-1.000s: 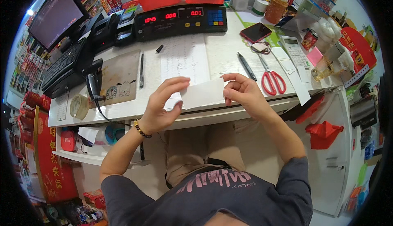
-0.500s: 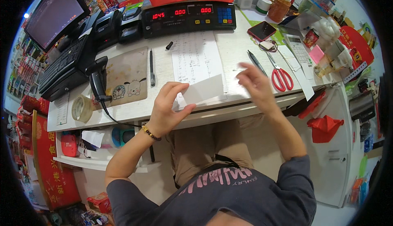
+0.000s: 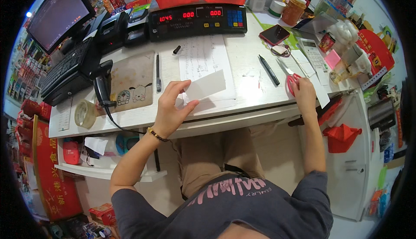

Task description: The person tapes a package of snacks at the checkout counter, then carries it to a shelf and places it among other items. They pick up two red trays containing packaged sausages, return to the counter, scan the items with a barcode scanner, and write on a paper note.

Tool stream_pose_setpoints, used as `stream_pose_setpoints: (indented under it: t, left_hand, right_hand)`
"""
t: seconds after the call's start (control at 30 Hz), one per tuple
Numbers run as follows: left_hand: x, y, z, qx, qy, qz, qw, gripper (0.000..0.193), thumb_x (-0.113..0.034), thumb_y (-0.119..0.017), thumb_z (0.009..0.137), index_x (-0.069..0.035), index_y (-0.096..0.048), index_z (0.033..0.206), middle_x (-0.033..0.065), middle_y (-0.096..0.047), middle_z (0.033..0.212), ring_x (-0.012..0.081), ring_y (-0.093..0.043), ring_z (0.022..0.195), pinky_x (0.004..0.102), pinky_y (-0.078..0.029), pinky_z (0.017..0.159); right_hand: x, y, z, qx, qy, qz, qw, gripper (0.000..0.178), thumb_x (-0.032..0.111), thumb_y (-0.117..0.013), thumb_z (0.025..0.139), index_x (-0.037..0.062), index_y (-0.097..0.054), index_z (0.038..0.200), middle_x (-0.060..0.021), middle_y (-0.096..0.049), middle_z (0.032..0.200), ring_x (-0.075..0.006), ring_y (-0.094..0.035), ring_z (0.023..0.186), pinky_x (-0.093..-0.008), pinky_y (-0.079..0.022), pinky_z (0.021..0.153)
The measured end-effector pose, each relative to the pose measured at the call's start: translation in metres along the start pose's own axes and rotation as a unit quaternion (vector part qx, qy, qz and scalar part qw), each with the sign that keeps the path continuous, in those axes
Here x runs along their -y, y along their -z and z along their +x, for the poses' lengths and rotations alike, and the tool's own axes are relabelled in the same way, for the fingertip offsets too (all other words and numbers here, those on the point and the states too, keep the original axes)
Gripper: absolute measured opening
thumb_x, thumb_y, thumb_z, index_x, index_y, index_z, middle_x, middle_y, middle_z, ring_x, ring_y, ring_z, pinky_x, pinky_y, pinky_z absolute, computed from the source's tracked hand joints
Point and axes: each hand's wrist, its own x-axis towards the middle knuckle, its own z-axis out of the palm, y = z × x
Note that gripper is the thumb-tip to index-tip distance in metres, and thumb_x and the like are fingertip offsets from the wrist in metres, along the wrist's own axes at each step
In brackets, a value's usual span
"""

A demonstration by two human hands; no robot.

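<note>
My left hand [image 3: 171,108], a beaded bracelet at its wrist, pinches a small blank white card [image 3: 208,85] by its left end between thumb and fingers. The card is raised over a handwritten sheet of paper [image 3: 203,57] lying on the desk. At the right, my right hand [image 3: 306,96] has its fingers closed on the red handles of a pair of scissors [image 3: 290,79]. The blades point away from me, and my fingers cover part of the handle loops. Left of the scissors lies a black marker [image 3: 269,71], with its black cap [image 3: 177,49] off beyond the sheet.
A black scale [image 3: 197,21] with red digits stands at the back. Left are a barcode scanner [image 3: 102,85], a tape roll [image 3: 85,114], a keyboard [image 3: 71,68] and a pen [image 3: 158,72]. Right are a phone [image 3: 274,34] and a calculator [image 3: 314,53]. A drawer [image 3: 108,169] hangs open below.
My right hand has moved right from above the desk beside the marker and closed on the scissors' handles. My left hand still holds the card, shifted slightly to the left.
</note>
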Motion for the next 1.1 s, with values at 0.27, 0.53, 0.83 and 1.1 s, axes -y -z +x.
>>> stream_pose_setpoints:
  t: [0.27,0.53,0.83,1.1]
  left_hand:
    - [-0.003,-0.010,0.012,-0.020,0.146,-0.247,0.958,0.056,0.004,-0.065,0.080,0.005,-0.039,0.130,0.0132,-0.055,0.113,0.0159,-0.056,0.104,0.0275,-0.046,0.090]
    - [-0.027,-0.020,0.022,-0.046,0.109,-0.276,0.954,0.057,0.005,-0.063,0.080,0.005,-0.038,0.131,0.0115,-0.057,0.109,0.0148,-0.058,0.096,0.0276,-0.049,0.086]
    - [-0.029,-0.018,0.017,-0.024,0.109,-0.233,0.966,0.055,0.006,-0.064,0.080,0.006,-0.040,0.129,0.0109,-0.059,0.106,0.0141,-0.059,0.094,0.0263,-0.049,0.083]
    - [-0.039,-0.023,0.007,0.012,0.123,-0.216,0.968,0.055,0.005,-0.067,0.078,0.004,-0.043,0.127,0.0074,-0.059,0.101,0.0114,-0.059,0.089,0.0247,-0.049,0.080]
  right_hand:
    - [0.062,0.045,-0.025,0.025,-0.133,0.625,0.769,0.014,0.011,-0.055,0.091,0.0014,-0.051,0.100,-0.0059,-0.059,0.085,-0.0097,-0.053,0.071,-0.0243,-0.046,0.062]
    - [0.138,0.043,-0.088,0.249,-0.077,0.736,0.624,0.078,0.028,-0.079,0.072,0.0033,-0.036,0.133,-0.0017,-0.046,0.097,-0.0068,-0.044,0.081,-0.0182,-0.039,0.072]
    - [0.179,0.018,-0.106,0.326,-0.108,0.712,0.612,0.064,0.027,-0.072,0.079,0.0027,-0.036,0.126,-0.0033,-0.044,0.095,-0.0115,-0.043,0.087,-0.0236,-0.038,0.082]
    - [0.191,0.018,-0.096,0.308,-0.114,0.711,0.622,0.062,0.030,-0.070,0.081,0.0010,-0.037,0.125,-0.0047,-0.045,0.096,-0.0120,-0.045,0.088,-0.0250,-0.039,0.081]
